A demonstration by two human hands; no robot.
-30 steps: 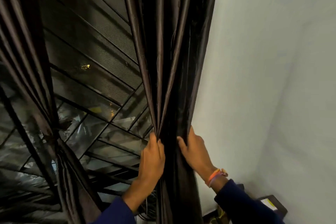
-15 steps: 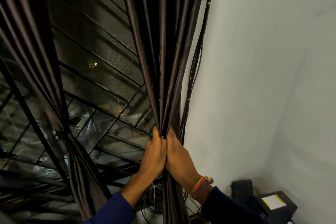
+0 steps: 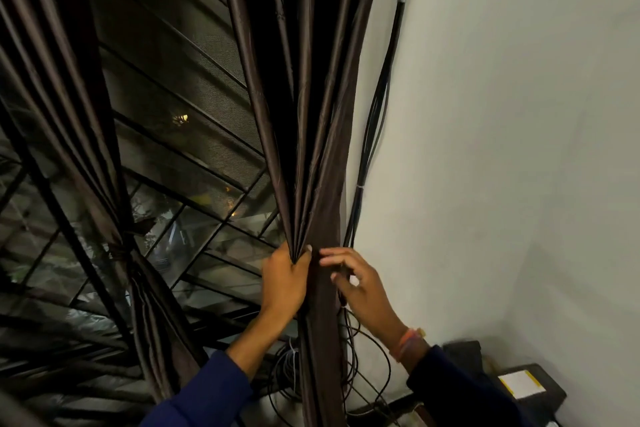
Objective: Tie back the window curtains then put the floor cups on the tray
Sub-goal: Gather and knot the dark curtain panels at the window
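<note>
The left hand [image 3: 284, 282] is raised with its back to the camera, and its fingers and thumb are wrapped around the gathered folds of the right curtain [image 3: 313, 135], which are bunched into a narrow neck just above the thumb. The right hand [image 3: 360, 288] is held just right of the left hand, beside the curtain's right edge; its fingers [image 3: 329, 262] are spread and loosely bent, and the tips are seen at the fabric without anything being gripped. A band [image 3: 408, 343] is worn at the right wrist, and both forearms are covered by dark blue sleeves.

Well to the left of the left hand, the left curtain [image 3: 86, 121] is seen cinched at its middle by a knot [image 3: 119, 253]. Between the 2 curtains the window grille [image 3: 194, 104] is exposed.

Just behind the right hand, black cables [image 3: 379, 107] run down the white wall [image 3: 512, 135] and are partly hidden by the curtain. Below the right forearm a dark box [image 3: 533, 388] is cut off at the frame's bottom; what it holds cannot be made out. Cups and tray are out of view.
</note>
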